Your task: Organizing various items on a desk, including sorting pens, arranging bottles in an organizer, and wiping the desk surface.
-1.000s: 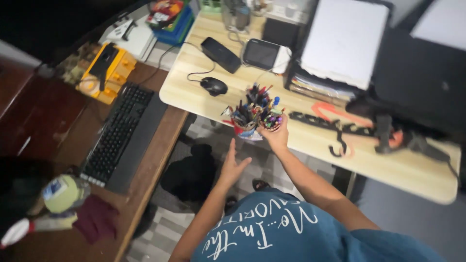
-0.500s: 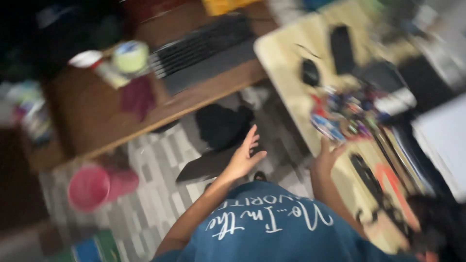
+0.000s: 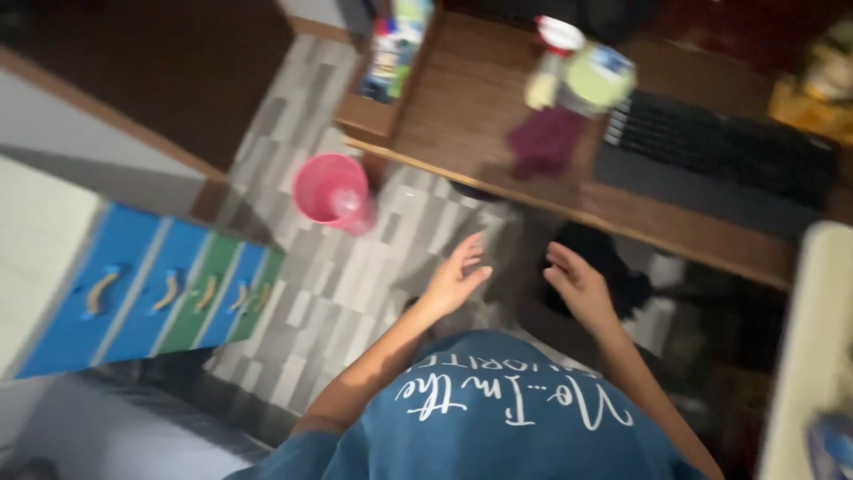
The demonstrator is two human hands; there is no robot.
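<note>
My left hand (image 3: 456,274) hangs in the air above the grey tiled floor (image 3: 355,276), fingers apart and holding nothing. My right hand (image 3: 579,284) is level with it a short way to the right, also empty with loose fingers, over a dark shape on the floor (image 3: 613,267). Both hands are in front of my blue shirt, short of the brown wooden desk (image 3: 462,98). The picture is blurred by motion.
A pink bucket (image 3: 331,191) lies on the floor by the desk's corner. On the desk are a black keyboard (image 3: 711,147), a dark red cloth (image 3: 544,142) and a yellow-green roll (image 3: 597,78). Blue and green drawers (image 3: 151,293) stand at left. A pale table edge (image 3: 813,356) is at right.
My view has swung left, away from the pale table and the cup of pens. My right hand has come off that cup and now hangs empty beside my left.
</note>
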